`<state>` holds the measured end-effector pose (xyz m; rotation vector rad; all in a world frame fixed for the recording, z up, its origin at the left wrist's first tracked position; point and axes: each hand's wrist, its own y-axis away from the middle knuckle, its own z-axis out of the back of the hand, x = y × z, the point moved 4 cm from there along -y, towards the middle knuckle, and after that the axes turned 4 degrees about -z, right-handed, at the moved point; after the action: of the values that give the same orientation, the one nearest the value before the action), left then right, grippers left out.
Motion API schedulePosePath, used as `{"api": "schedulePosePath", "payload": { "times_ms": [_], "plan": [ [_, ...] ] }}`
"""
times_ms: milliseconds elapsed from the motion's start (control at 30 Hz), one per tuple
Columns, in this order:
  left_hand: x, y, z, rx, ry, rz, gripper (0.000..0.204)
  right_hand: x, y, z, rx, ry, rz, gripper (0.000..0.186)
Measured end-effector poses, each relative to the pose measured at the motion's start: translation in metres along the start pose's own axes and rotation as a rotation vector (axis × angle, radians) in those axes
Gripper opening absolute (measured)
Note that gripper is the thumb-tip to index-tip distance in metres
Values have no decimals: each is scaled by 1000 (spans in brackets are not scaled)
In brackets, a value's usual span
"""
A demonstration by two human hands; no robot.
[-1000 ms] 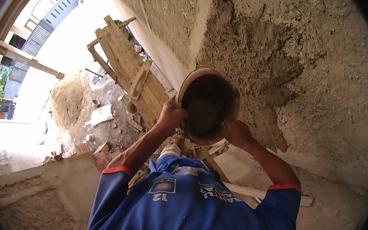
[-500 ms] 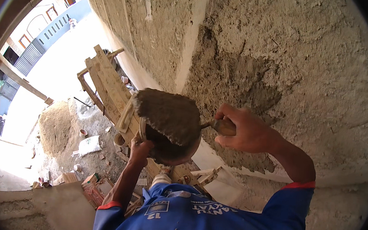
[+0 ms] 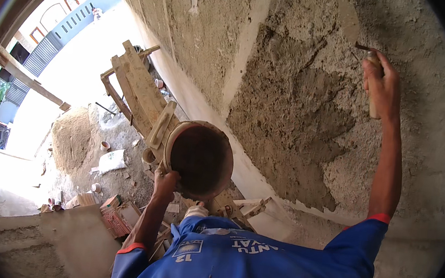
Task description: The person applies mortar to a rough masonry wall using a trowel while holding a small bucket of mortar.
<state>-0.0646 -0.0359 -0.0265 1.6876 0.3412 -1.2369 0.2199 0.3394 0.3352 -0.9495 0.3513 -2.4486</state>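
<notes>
My left hand (image 3: 166,183) is closed on the near left rim of a round bucket (image 3: 227,172), tipped so that its dark inside faces me. High on the right, my right hand (image 3: 387,89) grips the wooden handle of a trowel (image 3: 374,106) close against the rough wall (image 3: 417,66). The trowel's blade is hard to make out against the wall. Left of that hand and lower, a darker patch of wet mortar (image 3: 309,128) covers part of the wall.
Wooden scaffold planks (image 3: 139,85) run beside the wall, with a wooden float (image 3: 161,125) lying on them. Far below on the ground are a sand heap (image 3: 72,138), a white sack (image 3: 111,161) and stacked bricks (image 3: 117,220).
My right hand has swung up and right from above the bucket to the wall with the trowel. The mortar load on its blade no longer shows, and the bucket's opening is uncovered.
</notes>
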Motion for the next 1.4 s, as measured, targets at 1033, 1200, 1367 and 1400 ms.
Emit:
{"api": "schedulePosePath", "payload": {
  "times_ms": [1033, 1200, 1367, 1400],
  "plan": [
    [-57, 6, -114, 436, -443, -366, 50, -80, 289, -266, 952, -95, -74, 41],
    [-65, 12, -102, 428, -163, -167, 44, -84, 277, -247, 954, 32, -108, 43],
    [-69, 10, -98, 400, -66, -183, 41, -68, 243, -232, 907, 224, -29, 44],
    [-70, 7, -96, 408, -55, -155, 40, -63, 235, -228, 883, 215, -12, 44]
  ]
}}
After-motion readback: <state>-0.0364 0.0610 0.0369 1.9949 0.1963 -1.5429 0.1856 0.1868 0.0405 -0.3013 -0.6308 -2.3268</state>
